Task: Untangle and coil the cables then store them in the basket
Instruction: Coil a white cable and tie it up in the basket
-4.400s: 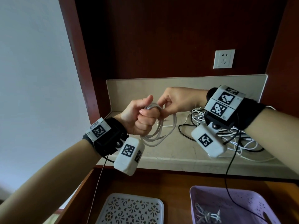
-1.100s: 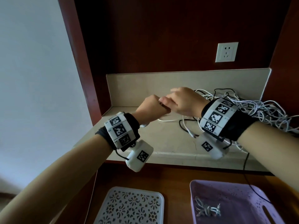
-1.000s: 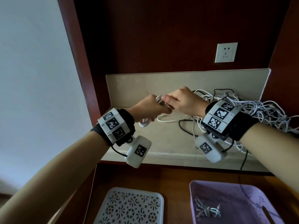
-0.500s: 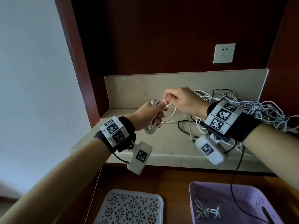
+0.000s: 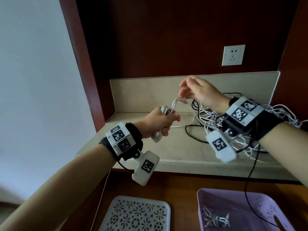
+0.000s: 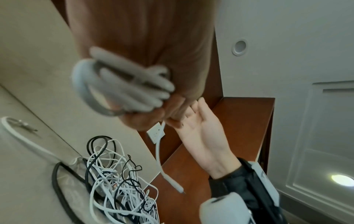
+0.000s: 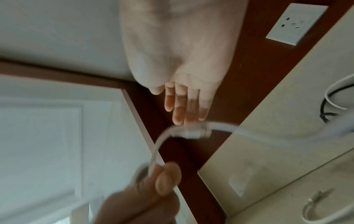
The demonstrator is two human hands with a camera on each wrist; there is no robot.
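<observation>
I had my left hand (image 5: 157, 122) near the middle of the head frame, its fingers curled tight around a coiled white cable (image 5: 166, 111), loops showing above the fist and below it. In the left wrist view those same coiled loops (image 6: 122, 86) filled the upper left of the frame, blurred, pressed against my palm. My right hand (image 5: 199, 92) sat higher and to the right of it, and the fingertips appeared to pinch the free end of that white cable, which arched up from the left fist; the other fingers were loosely spread. In the right wrist view the fingers (image 7: 184, 104) looked nearly straight above the white connector end (image 7: 193, 132), so I could not tell how firm that pinch was. Behind and under my right wrist, at the right of the head frame, lay a tangled heap of thin white and black cables (image 5: 215, 117) on the pale stone tabletop (image 5: 181, 147). At the lower right of the frame stood the lilac perforated plastic basket (image 5: 250, 202) with one small coiled white cable (image 5: 215, 220) lying inside it. A white lattice-patterned plastic lid (image 5: 136, 214) lay at the lower centre, beside the basket, and a white wall socket (image 5: 233, 55) sat on the dark wooden panel at the upper right.
</observation>
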